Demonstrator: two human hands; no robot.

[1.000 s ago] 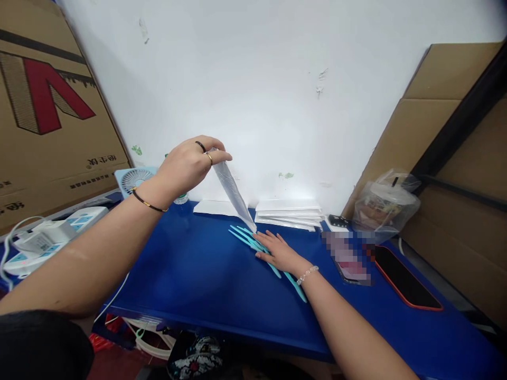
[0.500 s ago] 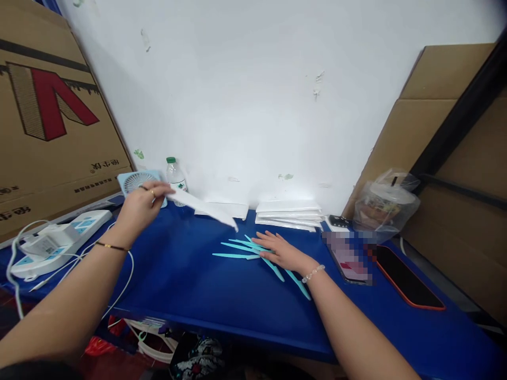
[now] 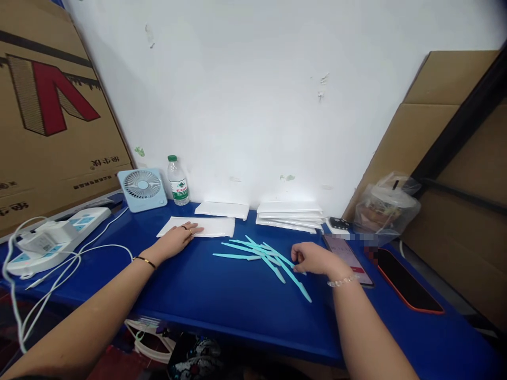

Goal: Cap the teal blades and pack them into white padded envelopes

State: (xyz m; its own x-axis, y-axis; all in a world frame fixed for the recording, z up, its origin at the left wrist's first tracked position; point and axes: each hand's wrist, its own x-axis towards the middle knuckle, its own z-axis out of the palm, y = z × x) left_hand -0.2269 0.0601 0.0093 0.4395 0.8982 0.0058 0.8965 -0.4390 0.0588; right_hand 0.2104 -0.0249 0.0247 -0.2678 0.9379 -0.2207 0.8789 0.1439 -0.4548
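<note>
My left hand [image 3: 177,240] lies flat, fingers stretched, on a white flat packet [image 3: 216,227] on the blue table. Several thin turquoise plastic sticks [image 3: 237,257], each shaped like a slim knife with one wider end, lie crossed in a loose pile in the middle. At the right side of this pile my right hand [image 3: 312,258] is closed, thumb and fingers pinched on one turquoise stick [image 3: 279,254] near its right end. The fingertips partly hide that stick's end. Behind the pile rests a stack of white packets [image 3: 289,214], with another white packet [image 3: 222,209] left of it.
At the back left stand a light-blue fan [image 3: 142,187] and a water bottle [image 3: 179,182]. A power strip [image 3: 75,237] with white cables lies at the left. On the right are a phone [image 3: 348,258], an orange-edged phone [image 3: 410,279] and a bagged cup [image 3: 386,206].
My left hand has come down with the white packet, which now lies flat on the table. My right hand has drawn back rightward from over the pile and closed its fingers.
</note>
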